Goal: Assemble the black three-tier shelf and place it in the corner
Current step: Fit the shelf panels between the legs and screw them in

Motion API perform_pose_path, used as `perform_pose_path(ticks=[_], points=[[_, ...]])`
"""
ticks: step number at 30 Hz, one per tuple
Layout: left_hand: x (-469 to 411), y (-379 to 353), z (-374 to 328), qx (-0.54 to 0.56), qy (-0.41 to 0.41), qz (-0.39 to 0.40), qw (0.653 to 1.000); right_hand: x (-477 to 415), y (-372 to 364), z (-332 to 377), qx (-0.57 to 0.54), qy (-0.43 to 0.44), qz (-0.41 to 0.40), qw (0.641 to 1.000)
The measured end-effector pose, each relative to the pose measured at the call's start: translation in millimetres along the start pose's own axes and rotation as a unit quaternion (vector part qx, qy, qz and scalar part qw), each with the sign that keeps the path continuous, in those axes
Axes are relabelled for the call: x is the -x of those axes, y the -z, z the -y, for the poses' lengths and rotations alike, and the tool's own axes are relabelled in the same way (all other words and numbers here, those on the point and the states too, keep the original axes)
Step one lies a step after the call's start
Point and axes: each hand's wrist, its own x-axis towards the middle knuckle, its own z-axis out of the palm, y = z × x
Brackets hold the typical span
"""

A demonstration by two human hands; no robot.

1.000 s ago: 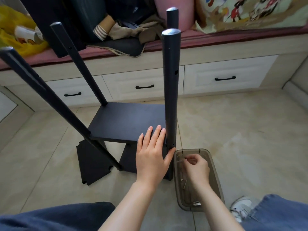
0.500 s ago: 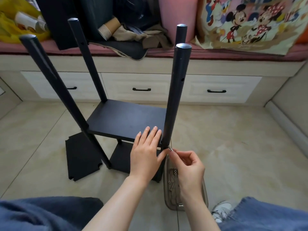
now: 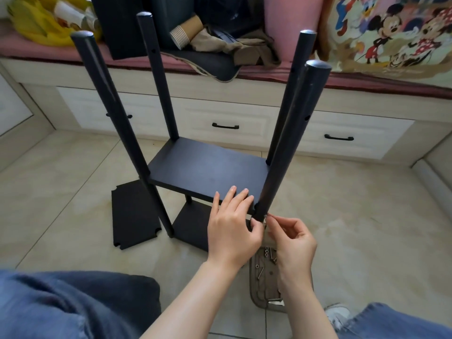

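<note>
**Black shelf parts, beige floor**

Shelf board [image 3: 208, 167], poles [image 3: 288, 143] and the loose panel [image 3: 134, 216] at 8 o'clock: matte black. Floor tiles [image 3: 354, 204] beige, marbled. Drawers [image 3: 244, 118] white, handles [image 3: 225, 126] black. Bag [image 3: 36, 23] at 11 o'clock yellow. Pillow [image 3: 391, 33] at 1 o'clock has a cartoon-mouse print. Jeans [image 3: 61, 307] blue denim. Tray [image 3: 263, 289] at 5 o'clock smoky brown, screws [image 3: 260, 274] silver.

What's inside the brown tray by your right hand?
Loose silver screws lie in the tray; the right hand and wrist cover its right side, so the rest is hidden.

Single view, head-worn, wide-angle. Faces forward and down, close above the left grip [image 3: 232, 231] and right grip [image 3: 293, 243], both low centre. Beyond the grips: floor [image 3: 354, 204], then drawers [image 3: 225, 123] farther off.
</note>
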Motion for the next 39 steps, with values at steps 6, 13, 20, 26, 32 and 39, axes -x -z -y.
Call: perform_pose_path(ticks=[6,13,20,26,32,39], points=[[16.2,0.6,-4.7,0.142,0.201,-0.139,0.959,1.7,-2.8,0.4,0.043,0.007,0.002,0.999],[-8.7,-7.0,10.0,0.522,0.472,0.047,0.709,2.7,-4.0,-0.4,0.059,0.006,0.003,0.998],[-14.9,-12.3,16.1,0.545,0.428,0.142,0.707,-0.9,-3.1,0.0,0.077,0.035,0.006,0.996],[-9.2,-19.2,16.0,0.561,0.396,0.149,0.711,-1.4,-4.1,-2.4,0.106,0.071,0.005,0.992],[-9.5,-19.0,13.6,0.559,0.399,0.158,0.709,-5.1,-4.1,-3.1,0.107,0.064,0.015,0.992],[-7.0,-21.5,16.1,0.566,0.402,0.145,0.705,-10.7,-0.8,-0.2,0.09,0.041,0.045,0.994]])
